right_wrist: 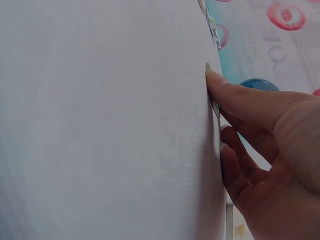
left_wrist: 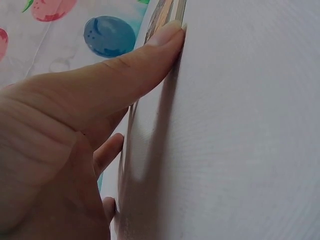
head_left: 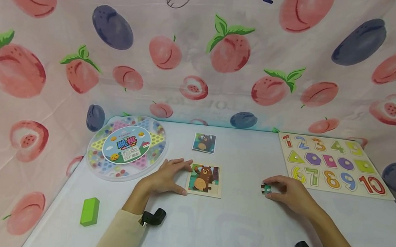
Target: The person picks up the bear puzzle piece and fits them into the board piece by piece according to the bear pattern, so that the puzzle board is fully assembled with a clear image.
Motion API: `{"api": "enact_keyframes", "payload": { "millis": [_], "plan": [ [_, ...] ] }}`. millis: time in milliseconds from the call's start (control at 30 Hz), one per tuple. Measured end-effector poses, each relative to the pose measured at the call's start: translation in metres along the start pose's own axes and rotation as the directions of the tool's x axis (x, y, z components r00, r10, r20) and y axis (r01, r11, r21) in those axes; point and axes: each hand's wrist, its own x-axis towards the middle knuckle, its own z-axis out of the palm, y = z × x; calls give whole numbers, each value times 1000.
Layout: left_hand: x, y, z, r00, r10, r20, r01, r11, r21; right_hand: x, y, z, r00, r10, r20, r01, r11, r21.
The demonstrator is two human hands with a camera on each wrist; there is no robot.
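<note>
A square wooden bear puzzle board lies at the middle of the table, its picture lacking the lower right corner. Spread beside its left edge, my left hand touches it, thumb near the lower corner and index finger near the upper one. The left wrist view has the thumb right at the board's edge. My right hand pinches a small green and dark puzzle piece between thumb and index finger, low over the table and well right of the board. In the right wrist view the piece appears nearly edge-on.
A small bear picture card lies behind the board. At the back left is a round Chinese checkers box; at the back right, a number and shape board. A green block lies front left. Fruit-printed cloth hangs behind.
</note>
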Motion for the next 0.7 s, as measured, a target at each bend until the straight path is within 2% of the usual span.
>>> {"api": "enact_keyframes", "payload": {
  "millis": [267, 433, 567, 700],
  "plan": [
    [1, -1, 0, 1000, 5, 0, -5, 1000, 4, 2, -2, 0, 1000, -13, -5, 13, 1000, 9],
    [1, -1, 0, 1000, -2, -5, 2, 1000, 5, 5, -5, 1, 999, -45, -4, 45, 997, 55],
    [1, -1, 0, 1000, -4, -2, 4, 1000, 5, 9, -12, 3, 997, -70, -18, 71, 993, 96],
    [1, -2, 1, 1000, 1, -5, -1, 1000, 8, 13, -22, 5, 993, -105, -48, 109, 990, 92]
  ]
}}
